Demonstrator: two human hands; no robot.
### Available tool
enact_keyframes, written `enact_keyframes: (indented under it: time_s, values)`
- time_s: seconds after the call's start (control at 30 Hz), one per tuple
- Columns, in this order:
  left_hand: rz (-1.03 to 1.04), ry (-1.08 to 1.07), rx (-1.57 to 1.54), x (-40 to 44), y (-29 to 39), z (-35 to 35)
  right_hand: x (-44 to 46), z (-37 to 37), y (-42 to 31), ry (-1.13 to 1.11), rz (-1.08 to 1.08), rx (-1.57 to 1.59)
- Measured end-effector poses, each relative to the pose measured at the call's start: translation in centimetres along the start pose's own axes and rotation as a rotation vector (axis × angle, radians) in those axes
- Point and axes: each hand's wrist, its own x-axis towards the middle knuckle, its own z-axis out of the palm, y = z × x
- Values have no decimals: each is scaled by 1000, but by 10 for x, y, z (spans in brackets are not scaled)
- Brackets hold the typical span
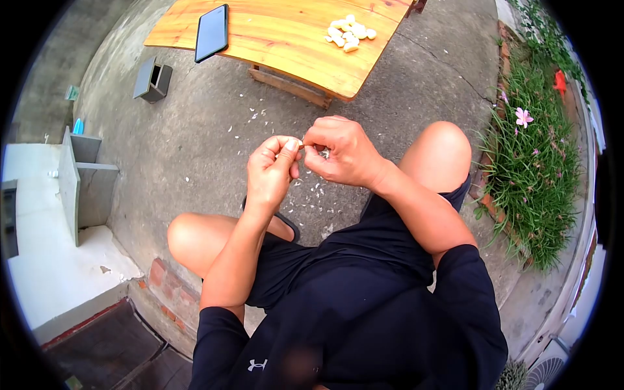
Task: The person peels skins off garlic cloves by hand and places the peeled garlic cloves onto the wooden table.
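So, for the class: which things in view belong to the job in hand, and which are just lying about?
Belong to the job:
left hand
right hand
small piece pinched at their fingertips
probably the pale pieces heaped on the wooden table
perhaps the pale scraps on the ground

Just lying about, it seems:
phone
grey box

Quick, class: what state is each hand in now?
Left hand: closed, pinching a small, mostly hidden piece.
Right hand: curled closed beside it; any grip is unclear.

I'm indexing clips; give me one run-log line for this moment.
left hand: pinching small item, unclear | right hand: pinching same item | pale pieces: piled on wooden table | phone: on table
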Motion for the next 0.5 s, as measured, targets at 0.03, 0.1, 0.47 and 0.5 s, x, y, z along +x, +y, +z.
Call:
enact_keyframes:
  time_s: [0.03,0.1,0.47,0.5]
  values:
    - [-25,-18,-12,0,0,-1,-1,0,-1,-4,14,10]
    - [-73,-52,-38,0,2,-4,-1,0,-2,-11,48,52]
    - [-230,-104,-315,-1,12,-7,0,-19,9,-309,397,38]
    - [-236,-105,-321,-1,12,-6,0,-18,8,-247,399,149]
